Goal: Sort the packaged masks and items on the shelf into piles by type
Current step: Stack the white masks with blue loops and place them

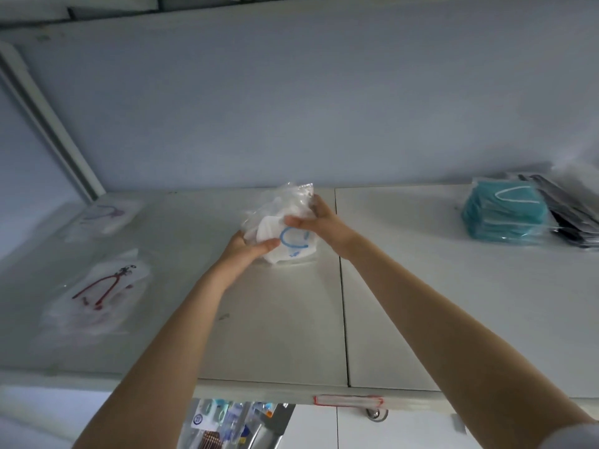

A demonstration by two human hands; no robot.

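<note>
White shelf [421,303] spans the frame; mid-frame the left hand [241,251] and right hand [319,222] grip a mask bag [285,205], fingers [293,222] curled round it. Teal masks [502,215] lie at right, nearer the right hand; stethoscopes [103,286] at left.

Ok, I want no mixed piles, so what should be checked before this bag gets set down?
1. Left hand and right hand both hold the white mask bag: ok.
2. Bare shelf beside it: ok.
3. Teal mask pack sits apart, at right: ok.
4. Red stethoscope bag and purple stethoscope bag lie apart, at left: ok.
5. White mask pile to join: cannot tell, none in view.
</note>
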